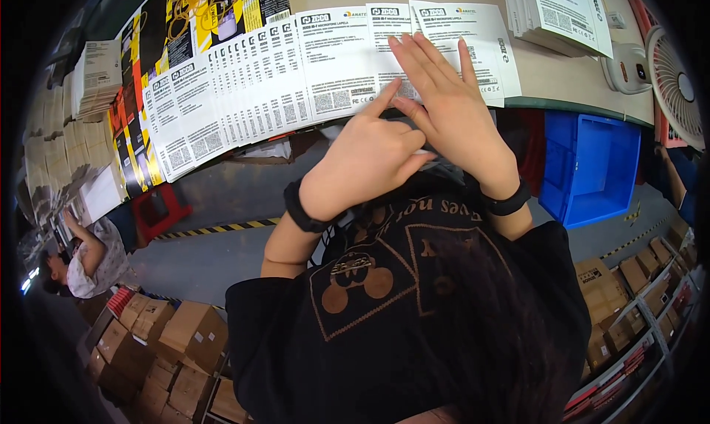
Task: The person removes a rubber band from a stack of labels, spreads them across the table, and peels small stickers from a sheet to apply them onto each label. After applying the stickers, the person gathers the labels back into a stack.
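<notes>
A long row of overlapping white printed leaflets (pixel 325 61) lies fanned along the near side of the table. My right hand (pixel 455 109) rests flat on the leaflets at the row's right end, fingers stretched and a little spread. Just left of it, my left hand (pixel 366 154) is at the table's front edge. Its index finger points toward the right thumb, while the other fingers are curled. A small pale edge shows by those curled fingers; what it belongs to is hidden.
Yellow rubber bands (pixel 194 6) lie on black-and-yellow printed sheets (pixel 255 6) at the back left. A leaflet stack (pixel 558 17), a white device (pixel 629 69) and a fan (pixel 677 87) stand right. A blue crate (pixel 592 169) sits below the table. Another person (pixel 96 257) works at left.
</notes>
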Demonstrator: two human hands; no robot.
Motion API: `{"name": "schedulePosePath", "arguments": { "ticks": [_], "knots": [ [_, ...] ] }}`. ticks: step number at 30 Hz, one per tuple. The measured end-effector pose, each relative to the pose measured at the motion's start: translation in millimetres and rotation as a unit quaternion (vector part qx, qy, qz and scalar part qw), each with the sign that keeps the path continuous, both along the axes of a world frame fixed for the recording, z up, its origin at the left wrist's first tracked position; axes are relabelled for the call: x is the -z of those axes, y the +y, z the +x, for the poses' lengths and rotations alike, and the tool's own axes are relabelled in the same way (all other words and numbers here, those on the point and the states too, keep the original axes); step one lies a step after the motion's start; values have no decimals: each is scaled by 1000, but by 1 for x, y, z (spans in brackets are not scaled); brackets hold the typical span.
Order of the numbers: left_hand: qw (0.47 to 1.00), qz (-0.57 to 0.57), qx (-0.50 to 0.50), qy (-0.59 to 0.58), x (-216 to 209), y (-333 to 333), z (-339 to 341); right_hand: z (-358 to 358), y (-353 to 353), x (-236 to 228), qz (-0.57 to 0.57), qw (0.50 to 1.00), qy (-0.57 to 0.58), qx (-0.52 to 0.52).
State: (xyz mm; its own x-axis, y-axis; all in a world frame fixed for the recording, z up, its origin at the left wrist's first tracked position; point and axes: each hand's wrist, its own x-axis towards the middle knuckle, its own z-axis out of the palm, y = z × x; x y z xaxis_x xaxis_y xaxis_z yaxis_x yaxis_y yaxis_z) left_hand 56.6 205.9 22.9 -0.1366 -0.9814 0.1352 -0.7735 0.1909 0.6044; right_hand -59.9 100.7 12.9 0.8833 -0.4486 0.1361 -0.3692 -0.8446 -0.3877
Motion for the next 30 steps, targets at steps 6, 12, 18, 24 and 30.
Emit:
{"name": "schedulePosePath", "arguments": {
  "ticks": [6,12,18,24,30],
  "knots": [
    [996,84,3,-40,4,-6,-12,-11,-4,0,-23,998,30,41],
    [997,62,-8,-41,9,-3,-16,-12,-2,1,-16,999,14,48],
    [998,5,-34,58,-2,0,-5,-25,-14,-14,332,917,-204,91],
    [943,-62,-173,277,-16,9,3,-37,-13,-15,533,827,-178,-3],
    [919,-98,-232,303,-16,4,-4,-31,0,-22,476,866,-126,85]
  ]
}}
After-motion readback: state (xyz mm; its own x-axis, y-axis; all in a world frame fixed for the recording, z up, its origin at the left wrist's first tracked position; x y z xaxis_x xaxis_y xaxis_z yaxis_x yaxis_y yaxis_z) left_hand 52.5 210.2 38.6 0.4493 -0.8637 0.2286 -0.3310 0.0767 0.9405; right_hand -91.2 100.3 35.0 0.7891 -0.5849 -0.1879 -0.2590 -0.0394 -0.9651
